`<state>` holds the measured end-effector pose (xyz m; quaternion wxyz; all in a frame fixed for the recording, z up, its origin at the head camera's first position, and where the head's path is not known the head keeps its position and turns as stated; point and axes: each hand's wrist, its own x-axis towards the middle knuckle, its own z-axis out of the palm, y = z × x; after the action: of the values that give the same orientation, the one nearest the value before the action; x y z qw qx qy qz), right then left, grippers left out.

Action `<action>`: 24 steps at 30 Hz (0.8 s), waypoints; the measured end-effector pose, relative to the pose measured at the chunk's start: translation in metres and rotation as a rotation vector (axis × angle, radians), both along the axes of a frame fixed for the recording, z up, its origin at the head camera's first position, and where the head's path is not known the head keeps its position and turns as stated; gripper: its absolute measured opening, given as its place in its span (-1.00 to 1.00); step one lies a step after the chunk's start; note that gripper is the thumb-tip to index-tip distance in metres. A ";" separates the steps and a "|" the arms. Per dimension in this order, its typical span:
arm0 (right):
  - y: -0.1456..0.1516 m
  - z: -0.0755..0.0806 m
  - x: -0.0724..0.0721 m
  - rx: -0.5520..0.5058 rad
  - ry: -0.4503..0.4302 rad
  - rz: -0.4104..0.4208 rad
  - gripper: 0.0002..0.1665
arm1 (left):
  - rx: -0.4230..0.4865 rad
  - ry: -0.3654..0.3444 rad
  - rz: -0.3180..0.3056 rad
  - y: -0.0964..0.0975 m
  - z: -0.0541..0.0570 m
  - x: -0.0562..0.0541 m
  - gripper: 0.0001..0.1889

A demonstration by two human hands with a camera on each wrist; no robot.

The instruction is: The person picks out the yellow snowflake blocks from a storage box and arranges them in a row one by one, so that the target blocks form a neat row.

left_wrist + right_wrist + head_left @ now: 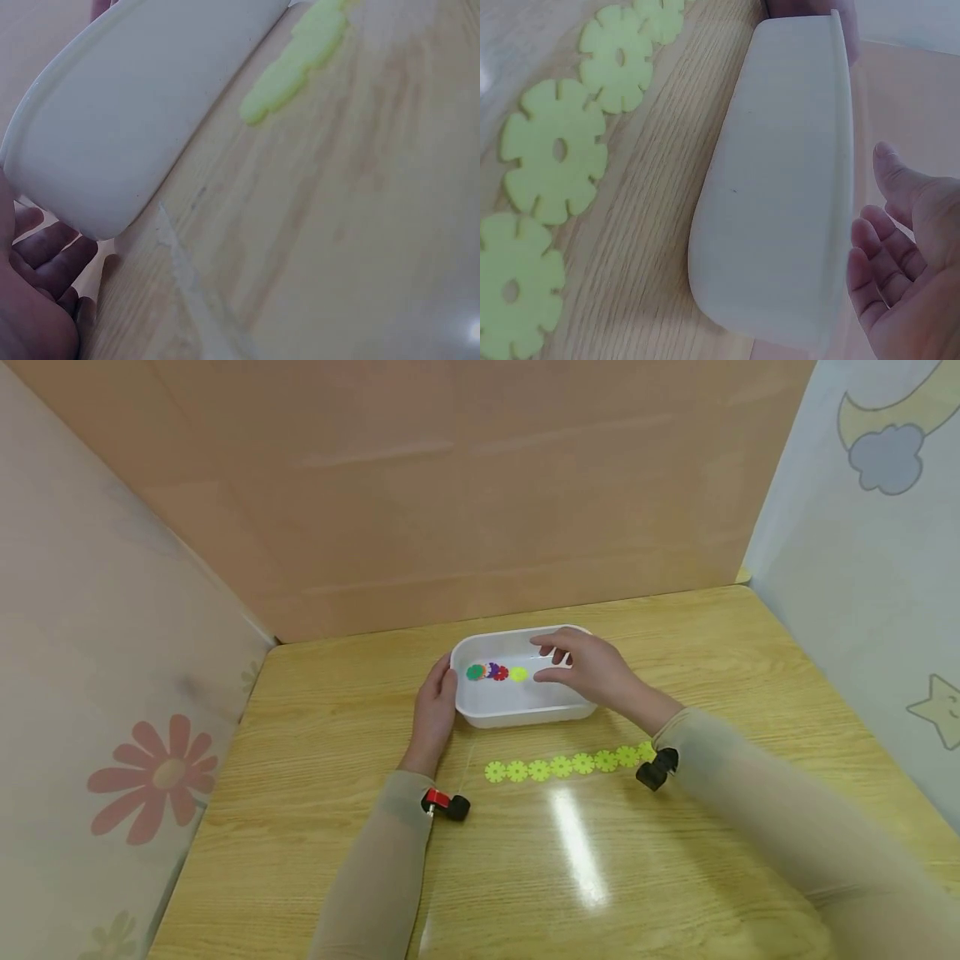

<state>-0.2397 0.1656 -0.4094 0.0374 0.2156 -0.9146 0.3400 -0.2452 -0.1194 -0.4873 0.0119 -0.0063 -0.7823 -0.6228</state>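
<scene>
A white plastic tub stands on the wooden table. Loose snowflake-shaped discs lie inside it: a green disc, a purple one, a red one and a yellow-green one. My left hand rests against the tub's left end, its loosely bent fingers at the wall below the rim. Over the tub's right half is my right hand, thumb and fingers apart with nothing between them. In front of the tub runs a row of several yellow-green discs, edge to edge.
The wooden table reaches to a brown panel at the back. Decorated pale walls stand on both sides, a flower print on the left one. My right sleeve covers part of the table's right side.
</scene>
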 end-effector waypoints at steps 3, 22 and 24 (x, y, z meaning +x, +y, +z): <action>-0.006 -0.003 -0.007 0.003 -0.011 0.008 -0.26 | 0.004 -0.011 0.000 0.001 0.001 0.001 -0.47; -0.026 -0.024 -0.037 0.063 -0.123 0.016 -0.35 | -0.012 -0.011 0.007 0.002 -0.001 0.000 -0.45; -0.027 -0.025 -0.038 0.054 -0.153 0.009 -0.36 | -0.014 -0.010 0.008 0.002 -0.001 0.000 -0.45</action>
<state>-0.2775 0.1388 -0.4343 -0.0401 0.1940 -0.9226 0.3310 -0.2451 -0.1176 -0.4881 0.0101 -0.0002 -0.7868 -0.6172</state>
